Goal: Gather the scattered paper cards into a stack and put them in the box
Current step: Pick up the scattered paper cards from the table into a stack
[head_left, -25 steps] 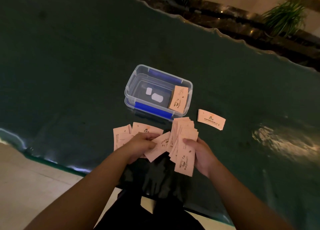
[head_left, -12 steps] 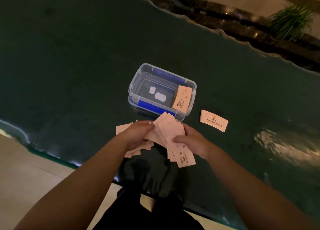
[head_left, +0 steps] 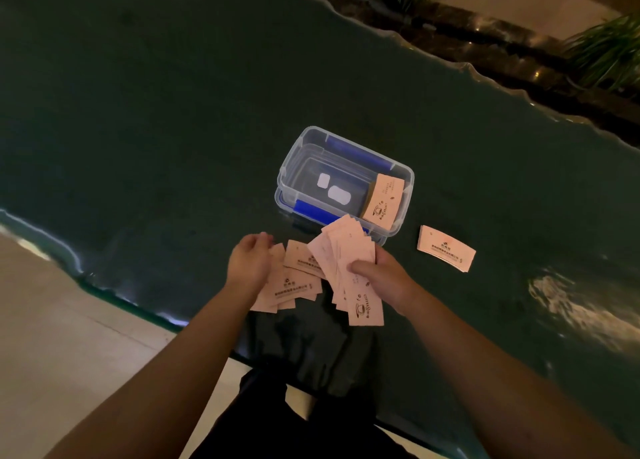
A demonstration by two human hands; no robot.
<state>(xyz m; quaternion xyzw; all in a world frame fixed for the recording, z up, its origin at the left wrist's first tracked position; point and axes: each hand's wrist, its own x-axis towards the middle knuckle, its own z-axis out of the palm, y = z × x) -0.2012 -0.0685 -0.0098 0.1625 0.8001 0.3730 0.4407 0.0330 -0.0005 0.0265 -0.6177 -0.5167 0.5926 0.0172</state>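
Note:
A clear plastic box (head_left: 405,176) with blue latches stands on the dark green table (head_left: 156,129); a small pile of pink cards (head_left: 382,199) leans in its right end. My right hand (head_left: 384,278) is shut on a fanned stack of pink cards (head_left: 349,264) just in front of the box. My left hand (head_left: 249,263) rests with curled fingers on the left edge of several loose cards (head_left: 294,282) lying on the table; whether it grips one is hidden. Another small card pile (head_left: 446,249) lies alone to the right of the box.
The table's wavy near edge (head_left: 104,285) runs just below my hands, with pale floor (head_left: 52,337) beyond it. Potted plants (head_left: 606,50) and a dark ledge stand behind the far edge. A bright reflection (head_left: 571,309) glares on the table at right.
My left hand has let go of the fan and moved left onto the loose cards on the table. My right hand keeps the fanned stack, shifted slightly toward the box.

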